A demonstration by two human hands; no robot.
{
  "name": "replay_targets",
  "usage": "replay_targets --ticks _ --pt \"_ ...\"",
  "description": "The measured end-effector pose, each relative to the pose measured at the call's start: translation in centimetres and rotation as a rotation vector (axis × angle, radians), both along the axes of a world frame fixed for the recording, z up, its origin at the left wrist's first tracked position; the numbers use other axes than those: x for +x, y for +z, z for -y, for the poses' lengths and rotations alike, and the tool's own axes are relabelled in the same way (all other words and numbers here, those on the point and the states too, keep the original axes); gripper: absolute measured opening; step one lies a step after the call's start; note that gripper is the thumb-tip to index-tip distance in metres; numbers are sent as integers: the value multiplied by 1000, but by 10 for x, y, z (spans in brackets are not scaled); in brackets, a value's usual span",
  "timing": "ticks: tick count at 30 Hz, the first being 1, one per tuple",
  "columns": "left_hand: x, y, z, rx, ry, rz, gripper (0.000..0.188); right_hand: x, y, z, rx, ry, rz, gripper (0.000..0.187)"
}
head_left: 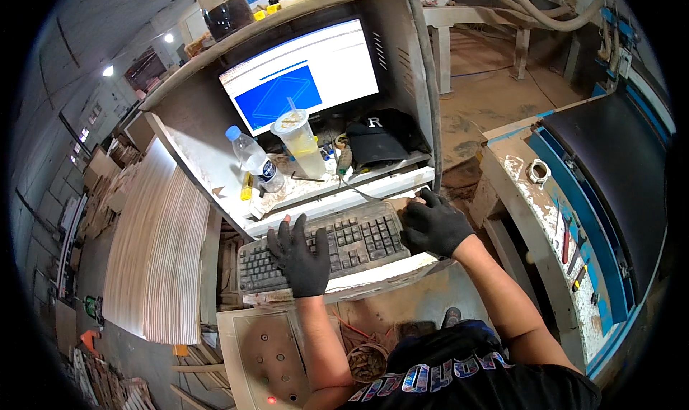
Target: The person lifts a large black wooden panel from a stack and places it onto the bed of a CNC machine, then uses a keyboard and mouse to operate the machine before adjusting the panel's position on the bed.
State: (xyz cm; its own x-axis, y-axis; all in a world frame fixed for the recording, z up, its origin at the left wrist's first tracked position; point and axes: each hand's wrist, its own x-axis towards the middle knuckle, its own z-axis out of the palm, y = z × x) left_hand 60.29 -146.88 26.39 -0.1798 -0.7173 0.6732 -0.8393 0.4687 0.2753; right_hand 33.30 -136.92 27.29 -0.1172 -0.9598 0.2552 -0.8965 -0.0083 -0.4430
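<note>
My left hand (300, 258), in a black glove with some bare fingertips, lies over the left part of a dusty black keyboard (352, 241). Its fingers are spread across the keys. At the keyboard's right end, my right hand (435, 223), gloved in black too, rests on the pull-out shelf with its fingers curled down. Whatever is under that palm is hidden. Above the keyboard, inside a worn cabinet, a monitor (344, 66) shows a white window and a blue panel with a line drawing of a flat box.
Inside the cabinet stand a water bottle (251, 155), a plastic cup with a straw (300, 144) and a black cap (384, 141). Stacked boards (154, 252) are at the left. A machine bed (610, 166) with hand tools (574, 256) on its ledge extends along the right.
</note>
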Motion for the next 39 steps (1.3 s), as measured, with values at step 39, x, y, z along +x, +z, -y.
replay_targets --ticks 39 --pt "-531 49 -52 31 -496 270 41 -642 -143 -113 -229 -781 129 36"
